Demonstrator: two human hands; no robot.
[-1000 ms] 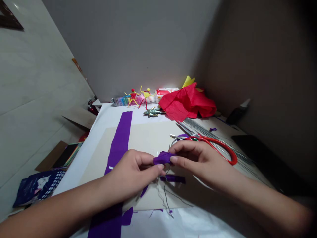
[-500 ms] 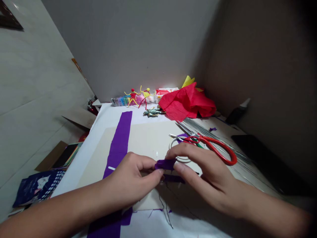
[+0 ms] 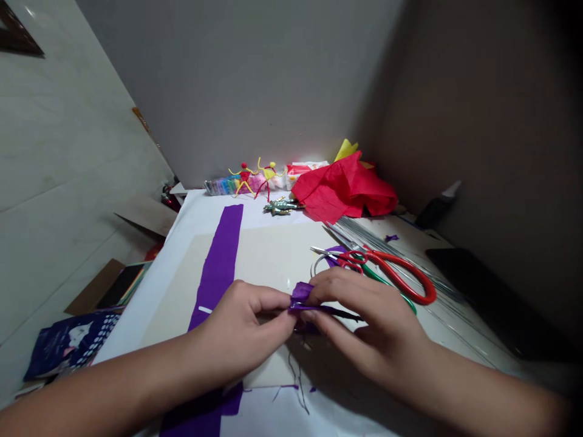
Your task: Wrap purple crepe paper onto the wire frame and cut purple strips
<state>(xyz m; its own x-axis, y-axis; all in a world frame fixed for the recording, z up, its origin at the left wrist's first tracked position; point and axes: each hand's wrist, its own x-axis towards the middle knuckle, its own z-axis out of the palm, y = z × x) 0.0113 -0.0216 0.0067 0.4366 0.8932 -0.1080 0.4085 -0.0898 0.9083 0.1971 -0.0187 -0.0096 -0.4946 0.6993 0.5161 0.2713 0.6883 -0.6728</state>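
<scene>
My left hand [image 3: 241,325] and my right hand [image 3: 368,318] meet over a cream board [image 3: 277,255]. Between their fingertips they pinch a small piece of purple crepe paper [image 3: 301,297]. A dark thin wire [image 3: 339,312] runs through that piece and sticks out to the right, partly wrapped in purple. A long purple crepe strip [image 3: 218,267] lies on the board, left of my left hand. Just beyond my right hand are scissors with red and green handles [image 3: 392,270].
Behind the board are a bundle of thin metal wires [image 3: 387,240], crumpled red crepe paper [image 3: 344,188], and small wire figures [image 3: 255,179]. A black tablet [image 3: 469,285] lies at right. Books [image 3: 73,343] lie low at left, beyond the white-covered table's edge.
The purple piece is now pinched tighter around the dark wire, which points right instead of hanging down. My hands have drawn closer together, and more of the scissors' green handle shows.
</scene>
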